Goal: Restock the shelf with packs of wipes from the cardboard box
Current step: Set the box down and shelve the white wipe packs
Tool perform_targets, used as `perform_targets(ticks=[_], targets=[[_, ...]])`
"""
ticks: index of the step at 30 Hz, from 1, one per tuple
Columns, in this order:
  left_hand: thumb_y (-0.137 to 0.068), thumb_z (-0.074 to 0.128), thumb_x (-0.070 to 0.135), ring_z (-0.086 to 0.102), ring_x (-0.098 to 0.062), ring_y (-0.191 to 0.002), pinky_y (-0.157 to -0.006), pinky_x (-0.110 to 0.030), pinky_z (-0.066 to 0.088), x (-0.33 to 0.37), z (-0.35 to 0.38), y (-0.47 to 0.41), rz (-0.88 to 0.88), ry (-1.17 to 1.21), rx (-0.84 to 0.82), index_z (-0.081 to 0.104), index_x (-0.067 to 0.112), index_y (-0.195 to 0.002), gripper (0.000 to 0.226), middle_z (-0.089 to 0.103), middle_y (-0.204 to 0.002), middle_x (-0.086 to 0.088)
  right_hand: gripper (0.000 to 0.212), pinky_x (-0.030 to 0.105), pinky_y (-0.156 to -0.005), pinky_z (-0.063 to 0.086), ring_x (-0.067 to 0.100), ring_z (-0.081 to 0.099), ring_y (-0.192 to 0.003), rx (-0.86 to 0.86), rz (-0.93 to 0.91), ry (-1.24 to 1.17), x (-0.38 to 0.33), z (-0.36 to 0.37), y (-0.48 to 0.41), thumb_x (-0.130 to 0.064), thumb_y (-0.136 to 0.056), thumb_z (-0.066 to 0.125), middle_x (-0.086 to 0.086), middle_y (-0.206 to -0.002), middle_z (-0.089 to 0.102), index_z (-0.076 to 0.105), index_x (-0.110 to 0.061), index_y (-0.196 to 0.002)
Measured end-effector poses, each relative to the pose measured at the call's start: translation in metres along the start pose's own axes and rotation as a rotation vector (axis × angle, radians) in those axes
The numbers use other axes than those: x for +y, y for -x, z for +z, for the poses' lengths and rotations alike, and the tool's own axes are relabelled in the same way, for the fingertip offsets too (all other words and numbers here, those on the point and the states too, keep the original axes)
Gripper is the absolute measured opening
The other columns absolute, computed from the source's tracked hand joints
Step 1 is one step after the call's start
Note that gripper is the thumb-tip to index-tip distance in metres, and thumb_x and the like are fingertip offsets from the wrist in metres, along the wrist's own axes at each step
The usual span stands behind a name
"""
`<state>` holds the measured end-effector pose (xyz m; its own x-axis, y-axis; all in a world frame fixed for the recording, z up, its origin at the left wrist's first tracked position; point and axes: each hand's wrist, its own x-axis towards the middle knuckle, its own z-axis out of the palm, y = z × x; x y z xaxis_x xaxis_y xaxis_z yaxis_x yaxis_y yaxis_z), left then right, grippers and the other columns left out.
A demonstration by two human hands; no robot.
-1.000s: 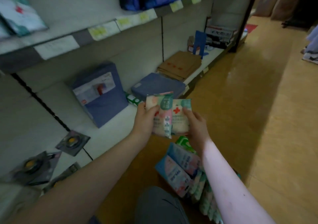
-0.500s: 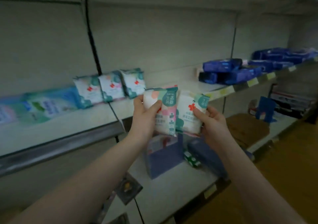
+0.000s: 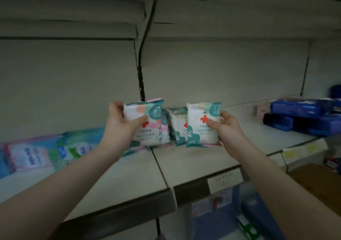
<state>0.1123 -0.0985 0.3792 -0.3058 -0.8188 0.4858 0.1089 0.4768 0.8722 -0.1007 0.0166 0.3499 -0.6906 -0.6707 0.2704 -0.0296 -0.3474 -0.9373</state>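
From my head camera, I judge the step is setting both packs upright on the shelf (image 3: 193, 164): I should keep each vertical and slide it back beside the pack already standing (image 3: 178, 127) between my hands. My left hand (image 3: 121, 127) is closed on the left pack of wipes (image 3: 145, 123), thumb across its front, and my right hand (image 3: 226, 129) grips the right pack (image 3: 202, 127) by its side edge, its bottom near the shelf.
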Motion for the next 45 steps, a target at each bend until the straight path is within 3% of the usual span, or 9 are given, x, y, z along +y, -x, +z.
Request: perform_targets(ticks=[5, 8, 13, 17, 21, 28, 32, 38, 45], targets=[[-0.073, 0.073, 0.005, 0.065, -0.031, -0.075, -0.060, -0.045, 0.057, -0.015, -0.022, -0.025, 0.096, -0.427, -0.079, 0.050, 0.029, -0.096, 0.041, 0.059, -0.086, -0.010, 0.025, 0.038, -0.065, 0.056, 0.023, 0.065, -0.075, 0.004, 0.083, 0.146, 0.021, 0.021, -0.040, -0.006, -0.088, 0.056, 0.010, -0.098, 0.065, 0.052, -0.011, -0.113], [-0.073, 0.074, 0.007, 0.064, -0.030, -0.078, -0.064, -0.042, 0.057, -0.031, -0.026, -0.036, 0.082, -0.514, -0.091, 0.054, 0.027, -0.088, 0.033, 0.062, -0.092, -0.005, 0.029, 0.030, -0.065, 0.054, 0.020, 0.063, -0.073, -0.015, 0.066, 0.192, 0.034, 0.031, -0.054, -0.002, -0.087, 0.056, 0.011, -0.094, 0.065, 0.052, -0.003, -0.116], [-0.075, 0.072, 0.007, 0.051, -0.017, -0.076, -0.048, -0.007, 0.038, -0.057, -0.026, -0.054, 0.109, -0.634, -0.106, 0.053, 0.024, -0.096, 0.033, 0.055, -0.104, -0.006, 0.036, 0.019, -0.056, 0.053, 0.015, 0.060, -0.074, -0.043, 0.058, 0.248, 0.047, 0.037, -0.068, 0.003, -0.084, 0.060, 0.009, -0.097, 0.060, 0.046, -0.005, -0.117], [-0.078, 0.073, 0.013, 0.045, -0.014, -0.068, -0.055, -0.012, 0.035, -0.071, -0.027, -0.057, 0.118, -0.733, -0.143, 0.054, 0.016, -0.115, 0.041, 0.042, -0.102, -0.005, 0.048, 0.029, -0.075, 0.046, 0.020, 0.055, -0.090, -0.017, 0.019, 0.408, 0.053, 0.033, -0.075, 0.006, -0.080, 0.063, 0.009, -0.105, 0.054, 0.042, -0.003, -0.122], [-0.075, 0.076, 0.018, 0.045, -0.027, -0.087, -0.081, -0.028, 0.038, -0.080, -0.029, -0.057, 0.220, -0.899, -0.097, 0.057, 0.009, -0.118, 0.048, 0.039, -0.106, -0.010, 0.054, 0.030, -0.078, 0.045, 0.021, 0.054, -0.094, -0.012, 0.014, 0.553, 0.060, 0.027, -0.080, 0.002, -0.076, 0.069, 0.008, -0.108, 0.054, 0.043, -0.003, -0.123], [-0.079, 0.069, 0.036, 0.046, -0.034, -0.108, -0.090, -0.043, 0.034, -0.082, -0.025, -0.053, 0.290, -1.307, 0.036, 0.051, 0.016, -0.123, 0.052, 0.046, -0.120, -0.013, 0.083, 0.038, -0.095, 0.046, 0.030, 0.054, -0.110, 0.049, -0.061, 0.783, 0.068, 0.024, -0.085, -0.010, -0.066, 0.080, 0.016, -0.123, 0.051, 0.033, -0.009, -0.135], [-0.072, 0.075, 0.029, 0.047, -0.037, -0.108, -0.090, -0.045, 0.034, -0.085, -0.020, -0.052, 0.330, -1.360, 0.078, 0.050, 0.011, -0.122, 0.059, 0.047, -0.122, -0.018, 0.080, 0.027, -0.083, 0.043, 0.028, 0.057, -0.108, 0.039, -0.056, 0.805, 0.068, 0.022, -0.083, -0.010, -0.072, 0.077, 0.015, -0.123, 0.055, 0.030, -0.006, -0.136], [-0.055, 0.078, 0.012, 0.039, -0.045, -0.122, -0.106, -0.057, 0.025, -0.075, -0.002, -0.044, 0.315, -1.361, 0.083, 0.049, 0.007, -0.123, 0.074, 0.042, -0.130, -0.026, 0.082, 0.040, -0.109, 0.035, 0.031, 0.039, -0.132, 0.092, -0.027, 0.625, 0.057, 0.022, -0.066, -0.023, -0.082, 0.070, 0.020, -0.144, 0.036, 0.021, -0.006, -0.145], [-0.071, 0.075, 0.026, 0.042, -0.031, -0.118, -0.097, -0.036, 0.036, -0.046, 0.026, -0.004, 0.202, -0.724, -0.092, 0.040, 0.014, -0.130, 0.070, 0.040, -0.130, -0.013, 0.051, 0.022, -0.093, 0.032, 0.021, 0.043, -0.127, 0.080, -0.088, 0.453, 0.024, 0.012, -0.004, -0.024, -0.093, 0.055, 0.016, -0.140, 0.042, 0.036, -0.010, -0.139]])
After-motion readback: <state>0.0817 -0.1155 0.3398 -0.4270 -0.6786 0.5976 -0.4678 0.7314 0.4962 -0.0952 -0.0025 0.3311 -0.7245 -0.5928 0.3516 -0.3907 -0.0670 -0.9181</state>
